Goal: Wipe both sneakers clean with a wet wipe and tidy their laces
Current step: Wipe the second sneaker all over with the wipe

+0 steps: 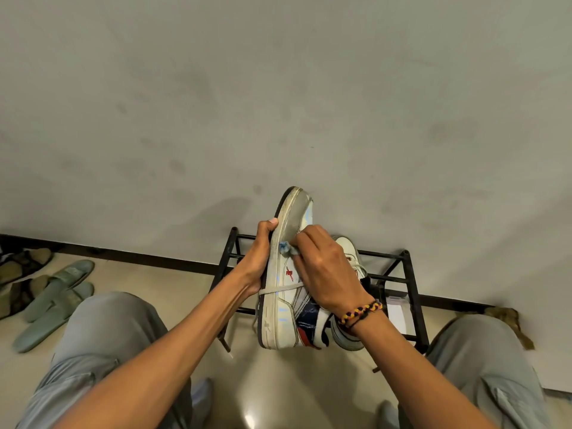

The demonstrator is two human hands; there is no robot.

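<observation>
The person sits with knees apart, both hands raised in front of a metal shoe rack [411, 292]. The left hand [258, 261] grips a white sneaker [286, 292] by its sole, fingers wrapped behind it and the thumb hooked over the sole's edge, holding the shoe on its side with the toe pointing away and up. A loose lace [280, 288] crosses the shoe's side just by the left palm. The right hand [328, 270] lies over the upper, fingers curled and pinching a small bunched wet wipe [286, 247] pressed against the midsole, between the two hands. The second sneaker [349, 252] sits on the rack, just behind and under the right hand, mostly hidden. Well off to the left of the left hand, grey-green slippers [58, 292] lie on the floor.
</observation>
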